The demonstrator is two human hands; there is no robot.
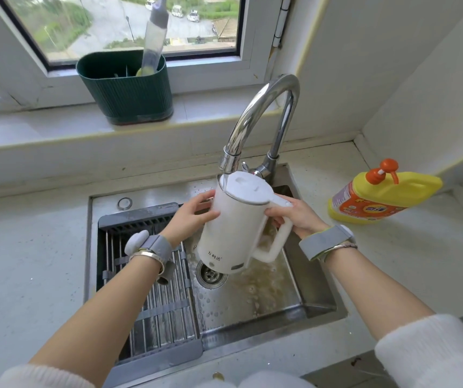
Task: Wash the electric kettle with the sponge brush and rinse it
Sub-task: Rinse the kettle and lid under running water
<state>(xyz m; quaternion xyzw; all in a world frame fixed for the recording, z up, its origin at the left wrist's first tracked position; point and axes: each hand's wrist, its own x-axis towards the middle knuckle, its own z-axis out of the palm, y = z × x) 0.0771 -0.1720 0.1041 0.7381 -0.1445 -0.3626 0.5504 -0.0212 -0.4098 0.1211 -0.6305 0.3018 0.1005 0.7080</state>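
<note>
Now tilting white electric kettle (234, 225) spout-up under faucet (255, 127), left hand (194, 217) cupping body, right hand (294, 217) gripping handle.

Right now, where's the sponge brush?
In the head view, the sponge brush stands in the green holder on the windowsill, up and left of the tap, away from both hands.

white kettle (231, 228), ribbed dark-green caddy (129, 93) — yellow-orange bottle (375, 198)

One kettle (231, 228), one sponge brush (154, 37), one detergent bottle (378, 197), one faucet (263, 119) — and two hands (189, 217).
</note>
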